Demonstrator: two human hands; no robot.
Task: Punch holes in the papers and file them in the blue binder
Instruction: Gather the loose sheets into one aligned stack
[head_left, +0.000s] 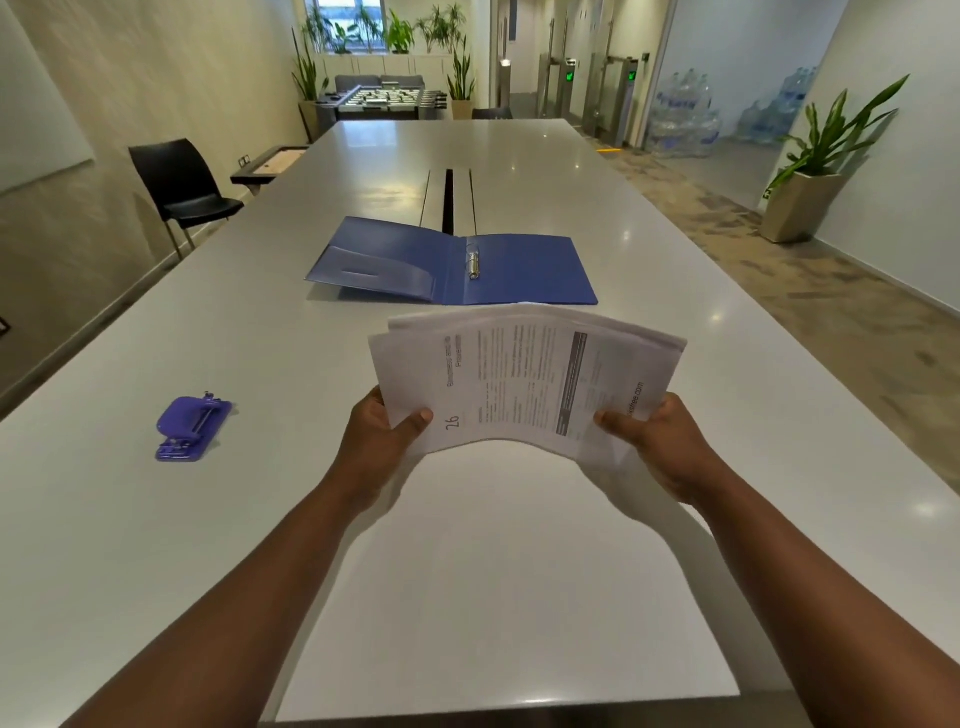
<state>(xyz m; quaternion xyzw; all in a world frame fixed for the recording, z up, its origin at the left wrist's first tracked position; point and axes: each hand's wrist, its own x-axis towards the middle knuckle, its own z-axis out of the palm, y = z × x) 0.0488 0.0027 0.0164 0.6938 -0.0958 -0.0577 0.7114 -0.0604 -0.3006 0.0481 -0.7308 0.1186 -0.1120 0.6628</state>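
Hands: left hand (382, 436) and right hand (657, 441) each clamped on a near corner of the papers (524, 379), thumbs on top.
Papers: held above the desk (156, 519), long axis running hand to hand, sheets fanned, middle bowed.
Hole punch (192, 428): well left of the left hand.
Blue binder (452, 262): just beyond the papers, lying open, spine pointing away.
Room: bare desk beyond.

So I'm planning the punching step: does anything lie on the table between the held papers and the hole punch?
Nothing visible does. Both hands hold the papers above the table; the hole punch lies to the left, with only bare tabletop between. The open blue binder sits farther away.
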